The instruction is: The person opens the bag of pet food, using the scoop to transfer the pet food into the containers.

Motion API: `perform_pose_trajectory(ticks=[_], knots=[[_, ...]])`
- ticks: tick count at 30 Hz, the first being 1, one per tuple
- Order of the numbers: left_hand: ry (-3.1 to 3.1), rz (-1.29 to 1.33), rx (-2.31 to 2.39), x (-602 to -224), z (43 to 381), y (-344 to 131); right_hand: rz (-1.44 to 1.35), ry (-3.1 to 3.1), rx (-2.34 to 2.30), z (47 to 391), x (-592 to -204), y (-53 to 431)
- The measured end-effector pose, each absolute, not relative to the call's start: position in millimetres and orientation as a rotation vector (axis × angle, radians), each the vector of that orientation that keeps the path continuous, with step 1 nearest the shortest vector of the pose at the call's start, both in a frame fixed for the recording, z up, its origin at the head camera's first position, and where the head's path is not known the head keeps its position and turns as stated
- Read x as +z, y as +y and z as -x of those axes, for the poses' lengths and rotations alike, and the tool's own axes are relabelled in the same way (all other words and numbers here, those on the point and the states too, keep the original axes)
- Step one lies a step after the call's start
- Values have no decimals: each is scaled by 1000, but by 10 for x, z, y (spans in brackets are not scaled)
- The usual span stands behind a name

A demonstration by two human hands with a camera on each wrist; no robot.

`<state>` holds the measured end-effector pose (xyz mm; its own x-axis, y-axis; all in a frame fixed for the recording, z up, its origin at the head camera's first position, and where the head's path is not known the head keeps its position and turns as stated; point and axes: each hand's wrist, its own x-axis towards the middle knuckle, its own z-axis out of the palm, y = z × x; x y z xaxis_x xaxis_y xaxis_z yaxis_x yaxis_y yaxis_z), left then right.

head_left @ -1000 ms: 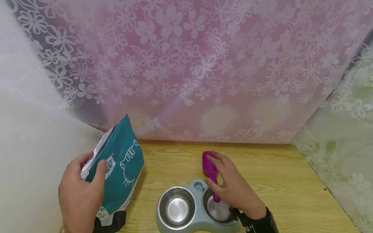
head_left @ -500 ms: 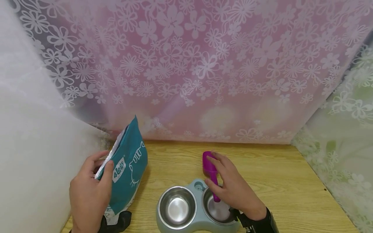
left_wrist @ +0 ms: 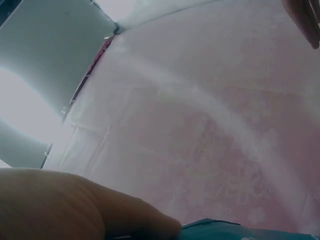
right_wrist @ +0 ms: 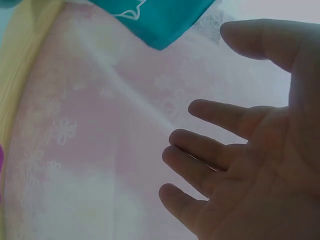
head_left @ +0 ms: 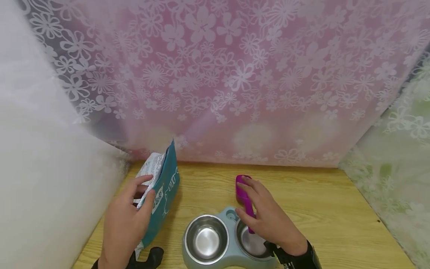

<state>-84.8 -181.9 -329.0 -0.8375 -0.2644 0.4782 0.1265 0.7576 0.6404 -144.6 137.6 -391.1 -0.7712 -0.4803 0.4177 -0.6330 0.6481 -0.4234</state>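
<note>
The left hand [head_left: 125,220] pinches the upper edge of a teal bag [head_left: 168,203], thumb against the teal face and fingers on the white printed side. The bag is tilted at the left of the wooden table [head_left: 329,209], its pointed top corner in front of the pink flowered curtain [head_left: 218,82] that hangs along the table's far edge. A strip of wood runs between the bag and the pale blue stand [head_left: 235,261], so the two are apart. The stand holds a left bowl [head_left: 206,241] and a right bowl [head_left: 250,246], side by side, and the frame cuts off its near edge. Just beyond it is a magenta scoop [head_left: 240,195], its handle pointing near, the tip over the right bowl. Above that handle is the right hand [head_left: 270,218], fingers extended and holding nothing; whether they touch the scoop, I cannot tell. From this hand, wood stretches to the table's right edge, beside a green flowered sheet [head_left: 406,168]; at left, a white sheet [head_left: 40,168] borders the table much closer to the bag
</note>
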Motion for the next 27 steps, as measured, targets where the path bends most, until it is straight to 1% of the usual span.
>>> perform_pose_trajectory(ticks=[8,17,23,27], knots=[[-2425,123,-828,-3344,884,-1656,-1054,-2582,823,1382,-3885,1141],[-2528,300,-782,-3385,870,-1523,-1346,-2498,799,1321,-3723,750],[-2608,415,-758,-3386,826,-1496,-1375,-2492,873,1226,-3651,674],[-2714,575,-760,-3364,781,-1494,-1325,-2608,837,1090,-3657,731]])
